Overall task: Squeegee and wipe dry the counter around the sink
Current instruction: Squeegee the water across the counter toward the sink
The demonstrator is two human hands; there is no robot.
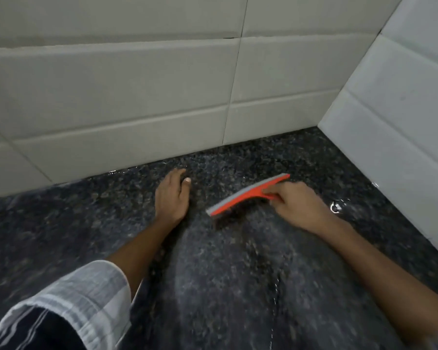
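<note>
Head view, corner of a dark speckled granite table (238,286) under white wall tiles (137,84). Right hand (296,205) curled round the handle of an orange squeegee (248,194), grey blade edge running diagonally, low over the wet stone near the back corner; cannot tell whether the blade touches. Left hand (171,195) laid flat on the table just left of the squeegee, fingers straight and together, tips close to the wall, holding nothing. No sink in sight, so likely mid-pass on the squeegee stage, wiping not yet begun.

Risks from here: blade tilted or lifted at one end, leaving streaks of water behind. Water driven into the corner where the two tiled walls meet, pooling with nowhere to drain. Droplets (338,205) glinting by the right wall easily missed. Left hand planted in the blade's likely path, re-wetting or blocking a stroke. Striped sleeve (81,299) hanging low, liable to drag through the wet.
</note>
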